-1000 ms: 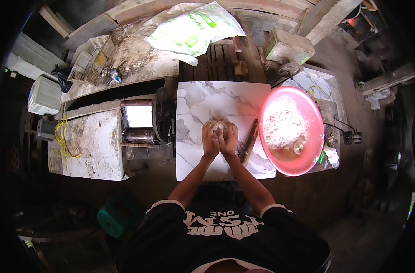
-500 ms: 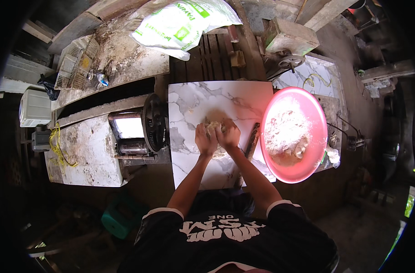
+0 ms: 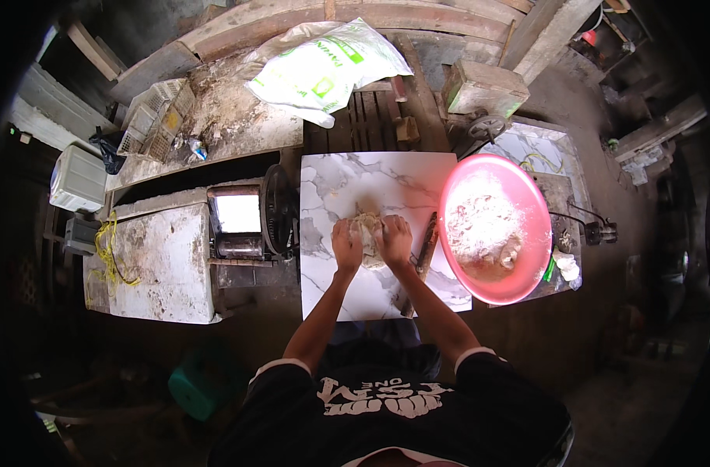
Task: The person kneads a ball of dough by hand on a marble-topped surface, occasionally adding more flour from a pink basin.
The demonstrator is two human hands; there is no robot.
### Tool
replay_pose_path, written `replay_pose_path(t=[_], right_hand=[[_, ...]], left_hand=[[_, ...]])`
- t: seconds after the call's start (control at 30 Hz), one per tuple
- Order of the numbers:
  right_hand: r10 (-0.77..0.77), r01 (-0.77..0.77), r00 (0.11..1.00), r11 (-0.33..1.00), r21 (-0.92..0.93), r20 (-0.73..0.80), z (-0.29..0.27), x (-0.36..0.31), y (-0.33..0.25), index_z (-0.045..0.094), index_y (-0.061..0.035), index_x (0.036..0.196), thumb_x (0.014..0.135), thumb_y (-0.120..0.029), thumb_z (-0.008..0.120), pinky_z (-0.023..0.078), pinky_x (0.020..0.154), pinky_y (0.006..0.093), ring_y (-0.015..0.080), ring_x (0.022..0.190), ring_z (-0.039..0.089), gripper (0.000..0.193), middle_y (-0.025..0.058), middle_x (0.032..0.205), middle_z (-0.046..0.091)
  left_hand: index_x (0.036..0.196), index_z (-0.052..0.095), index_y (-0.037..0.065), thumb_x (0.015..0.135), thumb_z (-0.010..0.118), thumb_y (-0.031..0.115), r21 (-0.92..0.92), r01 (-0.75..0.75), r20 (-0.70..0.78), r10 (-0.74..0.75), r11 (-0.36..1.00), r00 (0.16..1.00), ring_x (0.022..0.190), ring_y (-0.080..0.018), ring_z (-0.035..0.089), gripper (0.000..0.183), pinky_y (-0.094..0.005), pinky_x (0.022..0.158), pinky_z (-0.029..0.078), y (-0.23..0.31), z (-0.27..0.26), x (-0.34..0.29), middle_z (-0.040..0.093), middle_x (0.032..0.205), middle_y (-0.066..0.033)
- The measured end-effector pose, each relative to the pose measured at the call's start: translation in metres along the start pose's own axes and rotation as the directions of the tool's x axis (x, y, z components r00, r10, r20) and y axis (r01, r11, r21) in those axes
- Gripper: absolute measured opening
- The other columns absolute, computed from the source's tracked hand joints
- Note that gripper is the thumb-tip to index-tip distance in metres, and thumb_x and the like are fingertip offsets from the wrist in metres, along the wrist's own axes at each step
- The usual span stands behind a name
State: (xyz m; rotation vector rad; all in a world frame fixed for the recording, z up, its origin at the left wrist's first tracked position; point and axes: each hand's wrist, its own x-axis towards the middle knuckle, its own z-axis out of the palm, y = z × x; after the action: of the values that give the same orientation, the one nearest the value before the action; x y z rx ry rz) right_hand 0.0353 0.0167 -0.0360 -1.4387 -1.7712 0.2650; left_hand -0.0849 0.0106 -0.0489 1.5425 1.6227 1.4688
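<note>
Pale, floury, uneven lump of dough [image 3: 370,249]: on the white, grey-veined, marble-look square surface [image 3: 417,175], near its middle, closer to the left edge than to the right edge; partly hidden by the hands.
Left hand [image 3: 346,243]: against the dough's left side, fingers bent over it.
Right hand [image 3: 395,240]: against its right side, fingers likewise bent.
Hand state: the 2 hands stand apart with dough between them; whether they grip or only press, I cannot tell.
Kneading step: most likely working the lump by pressing.
Next press: would call for both palms bearing down evenly, fingers keeping the sides gathered.
Dough's long axis: seems to run from far edge to near edge, between the hands; no clear pointing end.
Dark, slim, wood-like rod [image 3: 427,253]: slanting beside the right edge, clear of the dough.
</note>
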Motion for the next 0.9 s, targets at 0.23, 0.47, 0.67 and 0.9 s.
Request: replay_pose_path(t=[0.23, 0.47, 0.67, 0.9], right_hand=[[0.228, -0.238, 0.968, 0.966, 0.097, 0.110, -0.030, -0.023, -0.034, 0.051, -0.0038, 0.075, 0.069, -0.020, 0.055, 0.035, 0.066, 0.0400, 0.0318, 0.077, 0.046, 0.017, 0.0167, 0.082, 0.051], [0.325, -0.319, 0.944, 0.943, -0.089, 0.053, -0.025, -0.011, -0.033, 0.057, -0.0091, 0.076, 0.067, -0.024, 0.057, 0.033, 0.068, 0.0384, 0.0266, 0.079, 0.046, 0.018, 0.0103, 0.081, 0.053], [-0.019, 0.008, 0.998, 0.987, -0.164, -0.066, -0.023, -0.032, -0.034, 0.059, -0.0077, 0.078, 0.066, -0.023, 0.053, 0.038, 0.071, 0.0380, 0.0262, 0.081, 0.051, 0.020, 0.0077, 0.077, 0.058], [0.118, -0.113, 0.991, 0.991, -0.071, 0.062, -0.029, -0.033, -0.032, 0.056, -0.0070, 0.067, 0.062, -0.019, 0.055, 0.040, 0.061, 0.0352, 0.0267, 0.061, 0.052, 0.013, 0.0091, 0.063, 0.055]], left_hand=[[0.088, 0.052, 0.001, 0.078, 0.046, 0.017, 0.008, -0.017, -0.135, 0.018, 1.000, 0.991, 0.072, -0.0316, 0.048, 0.020, -0.0360, 0.069, 0.039, 0.023, -0.009, -0.001, 0.053, 0.077, -0.0144], [0.079, 0.058, 0.003, 0.078, 0.044, 0.019, 0.121, 0.087, 0.190, -0.109, 0.989, 0.976, 0.070, -0.0307, 0.054, 0.021, -0.0372, 0.063, 0.042, 0.045, -0.004, -0.014, 0.057, 0.074, -0.0156], [0.072, 0.054, 0.000, 0.076, 0.040, 0.014, -0.022, 0.087, 0.000, -0.087, 0.996, 0.996, 0.065, -0.0337, 0.050, 0.020, -0.0394, 0.060, 0.040, 0.034, -0.003, -0.042, 0.053, 0.068, -0.0169], [0.069, 0.052, -0.001, 0.074, 0.040, 0.012, 0.058, 0.093, 0.013, -0.094, 0.994, 0.995, 0.060, -0.0339, 0.047, 0.018, -0.0412, 0.055, 0.037, 0.036, -0.007, -0.051, 0.050, 0.063, -0.0167]])
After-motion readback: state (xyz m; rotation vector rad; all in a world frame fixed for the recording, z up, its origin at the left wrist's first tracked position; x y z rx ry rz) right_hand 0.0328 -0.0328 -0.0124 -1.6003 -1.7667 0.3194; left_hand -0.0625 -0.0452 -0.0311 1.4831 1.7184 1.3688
